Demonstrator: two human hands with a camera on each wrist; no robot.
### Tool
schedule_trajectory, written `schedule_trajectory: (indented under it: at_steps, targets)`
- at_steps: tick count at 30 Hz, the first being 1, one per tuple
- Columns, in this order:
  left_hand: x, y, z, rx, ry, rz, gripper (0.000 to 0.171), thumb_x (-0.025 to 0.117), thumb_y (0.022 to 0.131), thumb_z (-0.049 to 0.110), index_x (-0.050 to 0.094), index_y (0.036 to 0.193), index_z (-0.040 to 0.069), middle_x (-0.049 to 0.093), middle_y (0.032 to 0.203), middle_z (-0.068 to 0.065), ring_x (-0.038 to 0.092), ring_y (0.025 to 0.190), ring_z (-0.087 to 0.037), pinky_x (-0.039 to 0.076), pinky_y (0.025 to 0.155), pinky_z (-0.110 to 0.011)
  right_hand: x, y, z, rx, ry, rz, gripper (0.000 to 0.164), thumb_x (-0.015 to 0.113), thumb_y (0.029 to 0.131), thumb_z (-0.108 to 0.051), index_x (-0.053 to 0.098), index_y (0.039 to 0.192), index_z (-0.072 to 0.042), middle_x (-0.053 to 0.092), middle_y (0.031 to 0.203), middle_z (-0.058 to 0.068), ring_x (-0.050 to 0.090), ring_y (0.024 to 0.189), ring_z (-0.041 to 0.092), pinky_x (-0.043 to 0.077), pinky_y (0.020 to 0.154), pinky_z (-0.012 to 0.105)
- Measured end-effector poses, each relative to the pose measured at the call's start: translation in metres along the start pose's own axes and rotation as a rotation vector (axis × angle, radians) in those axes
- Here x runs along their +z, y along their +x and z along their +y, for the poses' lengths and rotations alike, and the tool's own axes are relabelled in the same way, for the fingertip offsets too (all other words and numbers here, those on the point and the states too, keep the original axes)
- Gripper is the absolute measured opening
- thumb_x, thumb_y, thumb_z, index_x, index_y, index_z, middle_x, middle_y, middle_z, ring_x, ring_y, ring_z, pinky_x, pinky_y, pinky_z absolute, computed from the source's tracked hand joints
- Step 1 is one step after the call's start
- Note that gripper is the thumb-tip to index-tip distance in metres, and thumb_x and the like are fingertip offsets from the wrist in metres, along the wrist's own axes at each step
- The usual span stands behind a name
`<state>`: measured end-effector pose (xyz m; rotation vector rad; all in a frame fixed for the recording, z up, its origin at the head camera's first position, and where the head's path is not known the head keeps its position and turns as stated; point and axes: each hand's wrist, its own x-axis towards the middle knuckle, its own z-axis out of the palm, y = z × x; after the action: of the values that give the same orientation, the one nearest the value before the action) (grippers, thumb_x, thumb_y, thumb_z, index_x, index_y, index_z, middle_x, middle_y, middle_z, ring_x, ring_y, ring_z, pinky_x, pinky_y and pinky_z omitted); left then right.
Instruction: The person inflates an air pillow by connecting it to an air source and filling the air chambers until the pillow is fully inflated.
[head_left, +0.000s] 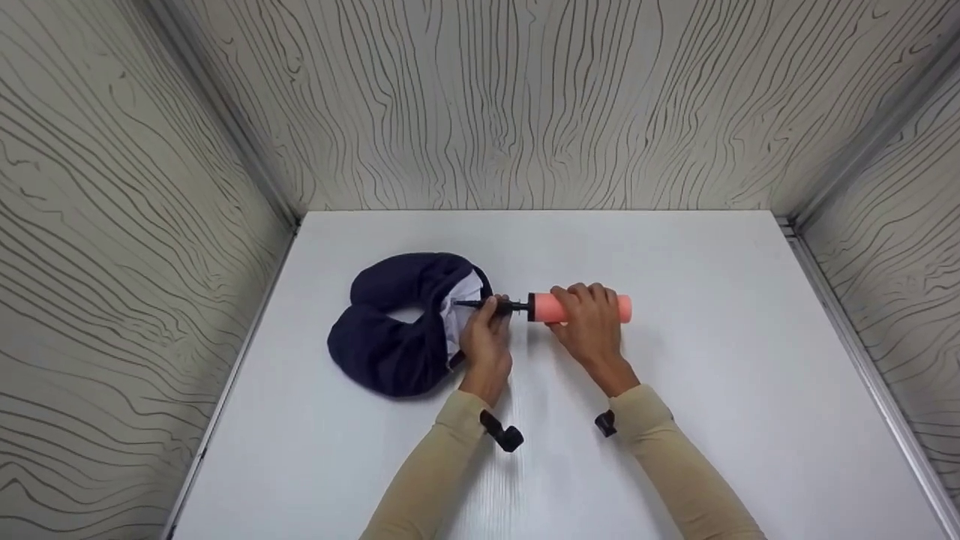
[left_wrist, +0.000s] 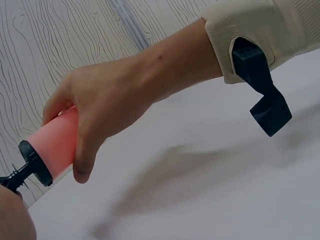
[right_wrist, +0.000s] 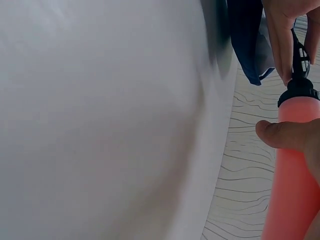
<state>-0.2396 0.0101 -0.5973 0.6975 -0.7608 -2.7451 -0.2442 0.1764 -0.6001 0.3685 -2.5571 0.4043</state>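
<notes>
A hand pump with a coral-pink barrel (head_left: 551, 308) and a black nozzle (head_left: 469, 304) is held level above the table. My right hand (head_left: 592, 322) grips the barrel, its thumb below and fingers over the top. My left hand (head_left: 487, 341) pinches the black handle end between thumb and fingers. To the left lies a navy U-shaped neck pillow (head_left: 397, 375), its white inner lining (head_left: 457, 315) showing at an opening in the curve. The nozzle tip points left over that lining; whether it touches cannot be told. In the right wrist view the pink barrel (right_wrist: 292, 185) runs under my right thumb.
The white table (head_left: 720, 450) has wood-patterned panels (head_left: 510, 105) at its back and sides. Metal rails (head_left: 862, 352) run along the side edges. Each wrist carries a black camera mount (head_left: 502, 433).
</notes>
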Motion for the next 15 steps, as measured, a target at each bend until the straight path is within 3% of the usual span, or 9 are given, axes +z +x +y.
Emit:
schedule_trajectory:
  at_steps: [6, 15]
  targets:
    - [0.004, 0.003, 0.003, -0.019, -0.027, 0.019, 0.011, 0.066, 0.100, -0.004, 0.070, 0.090, 0.000, 0.073, 0.084, -0.007, 0.074, 0.086, -0.018, 0.056, 0.112, -0.046, 0.000, 0.003, 0.003, -0.004, 0.010, -0.033, 0.058, 0.099, 0.076, -0.024, 0.074, 0.128, -0.016, 0.076, 0.115, 0.013, 0.064, 0.107, 0.038, 0.051, 0.098, 0.054]
    - [0.003, 0.007, 0.008, -0.026, 0.010, 0.029, 0.006, 0.067, 0.098, -0.004, 0.069, 0.093, -0.002, 0.071, 0.088, -0.010, 0.073, 0.088, -0.020, 0.059, 0.107, -0.044, -0.007, -0.016, 0.041, -0.013, 0.040, 0.014, 0.060, 0.101, 0.073, -0.022, 0.074, 0.127, -0.014, 0.077, 0.114, 0.015, 0.066, 0.106, 0.040, 0.054, 0.099, 0.057]
